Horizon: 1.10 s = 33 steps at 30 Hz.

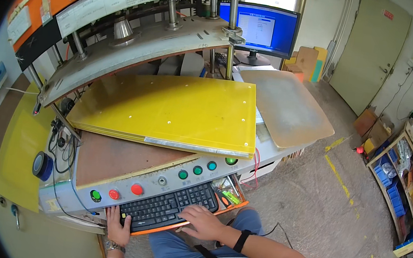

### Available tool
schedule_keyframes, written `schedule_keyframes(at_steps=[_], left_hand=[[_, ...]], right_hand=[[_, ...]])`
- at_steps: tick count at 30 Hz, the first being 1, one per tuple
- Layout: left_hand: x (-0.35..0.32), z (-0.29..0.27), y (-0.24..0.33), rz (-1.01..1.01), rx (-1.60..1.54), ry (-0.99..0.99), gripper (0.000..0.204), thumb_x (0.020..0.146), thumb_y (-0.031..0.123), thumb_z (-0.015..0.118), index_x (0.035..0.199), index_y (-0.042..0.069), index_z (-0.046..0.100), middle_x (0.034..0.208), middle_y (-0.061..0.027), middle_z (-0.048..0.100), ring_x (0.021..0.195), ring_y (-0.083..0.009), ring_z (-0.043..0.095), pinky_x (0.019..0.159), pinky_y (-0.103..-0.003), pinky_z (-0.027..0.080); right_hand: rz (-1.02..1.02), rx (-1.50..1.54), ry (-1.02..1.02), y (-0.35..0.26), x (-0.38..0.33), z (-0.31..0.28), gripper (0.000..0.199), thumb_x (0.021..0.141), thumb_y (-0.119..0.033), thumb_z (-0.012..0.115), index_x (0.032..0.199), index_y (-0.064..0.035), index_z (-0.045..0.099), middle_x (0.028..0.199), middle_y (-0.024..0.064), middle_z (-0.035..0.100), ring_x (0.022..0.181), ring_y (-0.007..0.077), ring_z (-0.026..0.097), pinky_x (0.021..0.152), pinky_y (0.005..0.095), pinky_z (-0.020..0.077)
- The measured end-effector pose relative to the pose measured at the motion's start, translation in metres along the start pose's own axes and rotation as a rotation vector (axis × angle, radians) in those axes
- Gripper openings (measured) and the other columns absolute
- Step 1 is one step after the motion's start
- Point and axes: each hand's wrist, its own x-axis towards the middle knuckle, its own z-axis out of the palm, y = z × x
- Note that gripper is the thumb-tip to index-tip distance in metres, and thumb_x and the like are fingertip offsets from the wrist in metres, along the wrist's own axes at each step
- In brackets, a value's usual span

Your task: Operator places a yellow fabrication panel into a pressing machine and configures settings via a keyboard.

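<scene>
A black keyboard (161, 208) lies on an orange-edged tray at the front of a press machine. My left hand (118, 228) is at the keyboard's left end, its fingers stretched along the edge and over the corner keys. Over the right half of the keys rests my right hand (202, 223), palm down with its fingers apart. Neither hand holds anything. Just above the keyboard runs the machine's grey control panel (149, 180), with red buttons (137, 189) and green buttons (183, 175).
A stack of yellow panels (167, 107) lies on the machine bed under the raised metal plate (150, 42). A brown board (288, 109) sits to its right, before a lit monitor (263, 28). Blue tape (43, 166) stands at left; a loaded shelf (410, 184) is far right.
</scene>
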Motion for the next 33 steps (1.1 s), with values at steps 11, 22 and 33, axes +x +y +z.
schedule_keyframes(at_steps=[11, 22, 33], left_hand=[[-0.007, 0.000, -0.003, -0.010, -0.004, 0.005, 0.063, 0.097, 0.025, 0.067, 0.149, -0.007, 0.050, 0.161, -0.0270, 0.042, 0.153, -0.0465, 0.031, 0.127, -0.051, 0.025], [0.004, 0.006, -0.002, 0.002, 0.026, 0.042, 0.064, 0.098, 0.028, 0.068, 0.150, -0.004, 0.050, 0.161, -0.0262, 0.042, 0.153, -0.0443, 0.033, 0.126, -0.048, 0.028], [-0.002, 0.004, -0.001, -0.017, 0.022, 0.033, 0.065, 0.096, 0.028, 0.070, 0.150, -0.004, 0.051, 0.163, -0.0266, 0.041, 0.153, -0.0442, 0.033, 0.126, -0.048, 0.028]], right_hand=[[0.026, 0.057, 0.120, 0.005, -0.011, 0.001, 0.040, 0.089, -0.028, 0.075, 0.121, -0.0049, 0.066, 0.116, 0.0158, 0.066, 0.119, 0.0356, 0.059, 0.104, 0.0481, 0.0450], [0.273, -0.235, 0.332, 0.034, -0.050, -0.079, 0.037, 0.082, -0.017, 0.081, 0.116, -0.0056, 0.069, 0.115, 0.0168, 0.069, 0.112, 0.0400, 0.062, 0.099, 0.0500, 0.0499], [0.224, -0.287, 0.148, 0.020, -0.024, -0.038, 0.042, 0.087, -0.038, 0.079, 0.119, -0.0132, 0.070, 0.147, 0.0169, 0.052, 0.140, 0.0411, 0.047, 0.115, 0.0567, 0.0366]])
